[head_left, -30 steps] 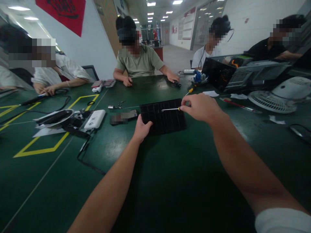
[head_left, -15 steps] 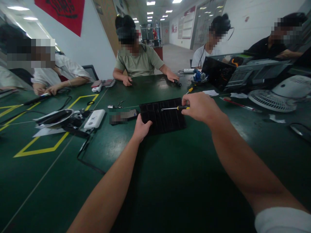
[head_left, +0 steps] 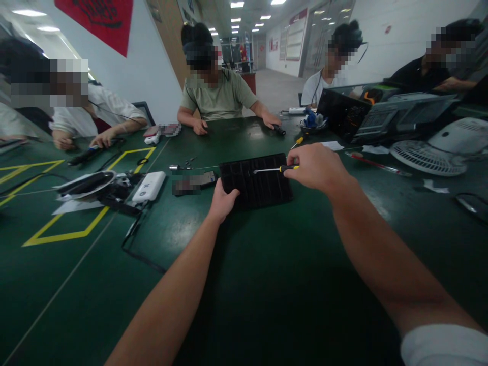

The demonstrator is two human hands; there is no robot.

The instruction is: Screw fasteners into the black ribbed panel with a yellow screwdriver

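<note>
A black rectangular panel (head_left: 264, 190) with raised ribs lies tilted on the green table in front of me. My left hand (head_left: 224, 201) is closed on its left edge, thumb on top and fingers hidden behind. In my right hand (head_left: 314, 165) is a screwdriver (head_left: 269, 170) with a yellow and black handle. Its metal shaft points left across the panel, and a small round shiny bit shows at the tip. Whether the tip touches the panel I cannot tell. Just left of the panel lies a phone-like dark device (head_left: 194, 183).
A white power bank (head_left: 149, 186) and a clutter of black parts (head_left: 97, 188) sit to the left. Another yellow-handled screwdriver (head_left: 300, 140) lies beyond my right hand. At right are a white fan (head_left: 430, 150) and a computer case (head_left: 404, 114). Several people sit around the table.
My hands, the panel and the screwdriver are almost where they were. The person at left has shifted a hand and the black tool under it.
</note>
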